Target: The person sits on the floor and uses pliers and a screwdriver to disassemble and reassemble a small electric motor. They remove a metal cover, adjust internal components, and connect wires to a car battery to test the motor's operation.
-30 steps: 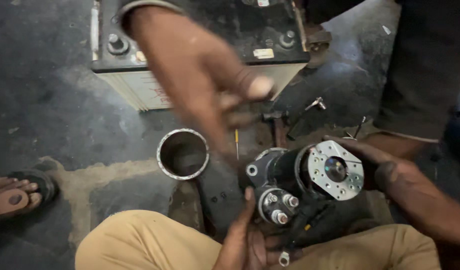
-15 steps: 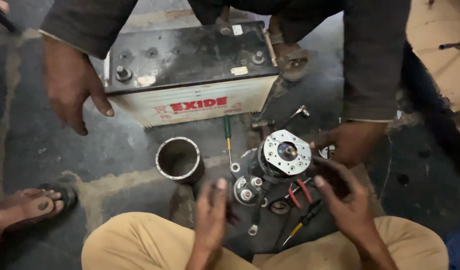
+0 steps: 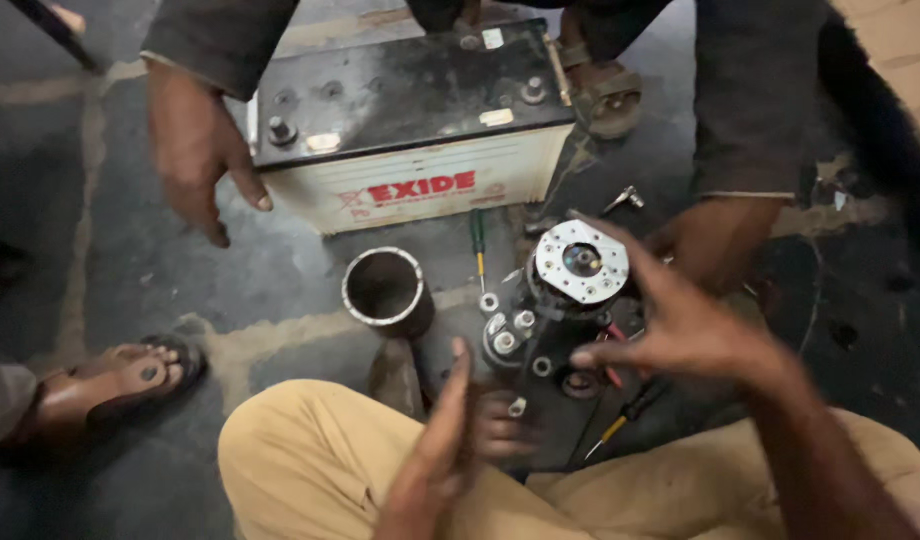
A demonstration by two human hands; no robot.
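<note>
A dark starter motor with a round silver end plate lies on the floor in front of my knees. My right hand hovers over the motor's right side with its fingers spread, holding nothing. Seen edge-on just left of the motor's lower end, my left hand is raised with its fingers stretched out. Another person's hand rests behind the motor on the right. Their other hand hangs open beside a car battery.
A short metal cylinder stands open-end up left of the motor. A green-handled screwdriver lies between it and the battery. More small tools lie under the motor. A sandalled foot is at the left, my tan trousers below.
My right hand has lifted off the motor's lower side and spread its fingers. My left hand has risen from the motor. The other person's hands stay in place.
</note>
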